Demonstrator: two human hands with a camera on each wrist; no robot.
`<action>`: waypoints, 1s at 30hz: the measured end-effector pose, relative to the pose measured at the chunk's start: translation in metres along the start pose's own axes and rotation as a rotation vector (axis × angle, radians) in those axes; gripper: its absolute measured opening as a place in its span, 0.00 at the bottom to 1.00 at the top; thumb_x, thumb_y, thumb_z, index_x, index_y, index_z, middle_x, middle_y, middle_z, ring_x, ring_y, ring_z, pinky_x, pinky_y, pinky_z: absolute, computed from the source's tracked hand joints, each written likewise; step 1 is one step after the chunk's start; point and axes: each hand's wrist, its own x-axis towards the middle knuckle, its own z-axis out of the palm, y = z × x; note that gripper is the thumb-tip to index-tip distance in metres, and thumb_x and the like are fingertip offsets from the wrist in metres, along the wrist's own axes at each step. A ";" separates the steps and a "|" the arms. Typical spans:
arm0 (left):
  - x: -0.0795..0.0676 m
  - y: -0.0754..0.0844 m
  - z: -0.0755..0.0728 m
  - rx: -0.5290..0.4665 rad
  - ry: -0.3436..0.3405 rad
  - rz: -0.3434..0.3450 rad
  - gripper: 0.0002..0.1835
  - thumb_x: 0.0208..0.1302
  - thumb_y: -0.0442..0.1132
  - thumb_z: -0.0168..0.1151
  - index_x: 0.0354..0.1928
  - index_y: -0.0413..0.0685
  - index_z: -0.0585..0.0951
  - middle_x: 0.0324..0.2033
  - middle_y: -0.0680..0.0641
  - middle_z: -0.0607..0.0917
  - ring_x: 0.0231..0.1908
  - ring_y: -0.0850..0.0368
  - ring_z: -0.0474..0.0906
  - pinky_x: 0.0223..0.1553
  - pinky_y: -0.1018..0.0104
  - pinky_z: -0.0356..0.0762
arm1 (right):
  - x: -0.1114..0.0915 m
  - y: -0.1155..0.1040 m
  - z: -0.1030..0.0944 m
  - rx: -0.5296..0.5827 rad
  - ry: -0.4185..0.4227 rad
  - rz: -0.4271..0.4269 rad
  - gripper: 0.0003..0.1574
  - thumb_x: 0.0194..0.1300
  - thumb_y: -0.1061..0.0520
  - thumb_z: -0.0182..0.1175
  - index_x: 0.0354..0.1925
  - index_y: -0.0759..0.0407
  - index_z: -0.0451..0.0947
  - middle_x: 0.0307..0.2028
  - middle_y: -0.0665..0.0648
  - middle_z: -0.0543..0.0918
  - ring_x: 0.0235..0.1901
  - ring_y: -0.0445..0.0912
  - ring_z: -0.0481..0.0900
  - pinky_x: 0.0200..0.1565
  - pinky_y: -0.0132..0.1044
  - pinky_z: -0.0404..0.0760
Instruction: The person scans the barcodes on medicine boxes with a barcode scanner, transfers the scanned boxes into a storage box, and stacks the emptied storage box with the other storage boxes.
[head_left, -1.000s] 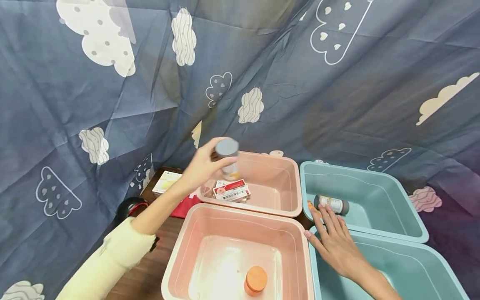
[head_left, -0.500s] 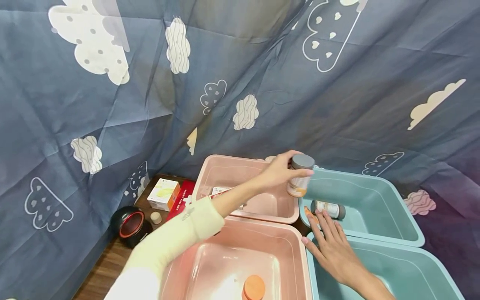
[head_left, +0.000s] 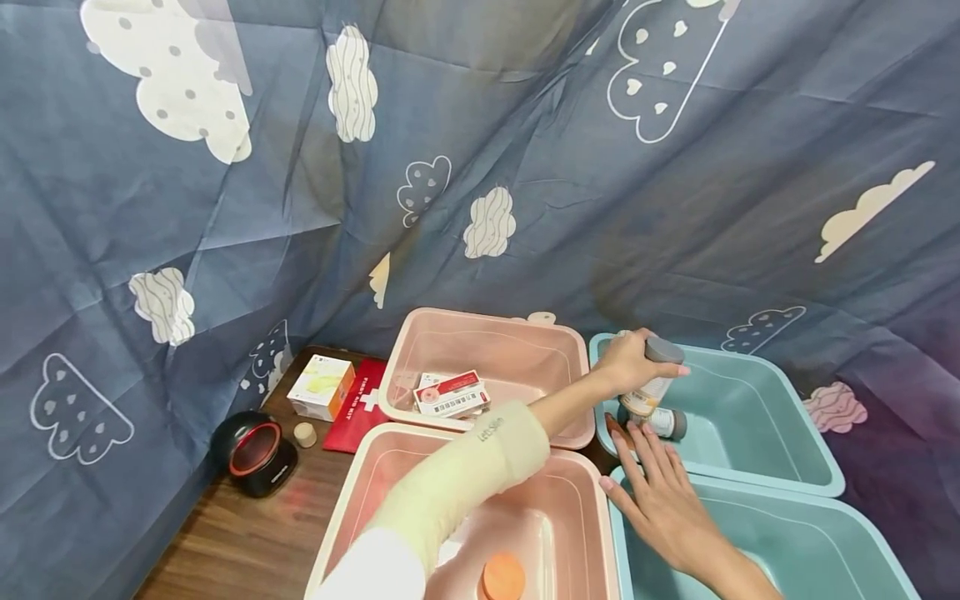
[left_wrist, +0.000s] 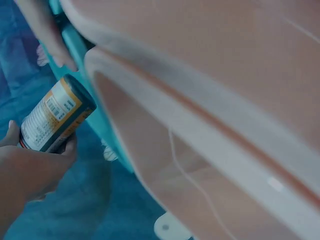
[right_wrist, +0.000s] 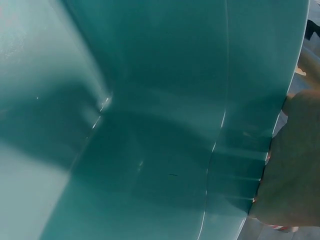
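Gripping bottle [head_left: 649, 395] with left hand [head_left: 632, 363] over left end of far blue bin [head_left: 772, 404] — with broad floor [head_left: 708, 443] rightward — and resting straight-fingered right hand [head_left: 666, 510] across near rim [head_left: 765, 480].

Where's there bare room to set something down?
The far blue bin has room right of the lying bottle. So does the table's near part, left of the near pink bin. Crowded: the far blue bin's left end, where the left hand holds a second bottle, and the far pink bin's left end, with boxes.
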 end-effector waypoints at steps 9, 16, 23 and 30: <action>0.034 -0.041 0.047 0.288 -0.047 -0.138 0.23 0.66 0.60 0.79 0.47 0.47 0.90 0.33 0.53 0.90 0.30 0.63 0.84 0.32 0.71 0.79 | -0.002 -0.002 0.004 -0.025 0.026 -0.019 0.48 0.87 0.36 0.50 0.88 0.61 0.52 0.88 0.70 0.46 0.87 0.68 0.40 0.81 0.71 0.41; 0.020 -0.030 0.043 0.452 -0.094 -0.123 0.17 0.67 0.57 0.79 0.33 0.54 0.89 0.28 0.56 0.86 0.29 0.62 0.83 0.31 0.69 0.77 | -0.003 -0.002 0.003 -0.022 0.027 -0.014 0.49 0.87 0.36 0.50 0.87 0.64 0.52 0.88 0.71 0.46 0.87 0.68 0.40 0.83 0.68 0.36; 0.010 -0.026 0.044 0.513 -0.111 -0.070 0.15 0.65 0.54 0.82 0.36 0.54 0.87 0.28 0.56 0.84 0.27 0.62 0.80 0.30 0.71 0.74 | -0.003 -0.002 0.002 -0.003 0.005 0.005 0.50 0.87 0.35 0.50 0.87 0.66 0.53 0.88 0.72 0.44 0.87 0.70 0.39 0.84 0.65 0.30; 0.039 -0.041 0.072 0.554 -0.125 -0.073 0.18 0.65 0.58 0.80 0.43 0.55 0.88 0.36 0.58 0.87 0.35 0.63 0.85 0.35 0.72 0.80 | -0.004 -0.002 0.001 -0.036 0.027 -0.006 0.49 0.87 0.36 0.50 0.86 0.67 0.55 0.87 0.73 0.47 0.86 0.71 0.42 0.85 0.61 0.29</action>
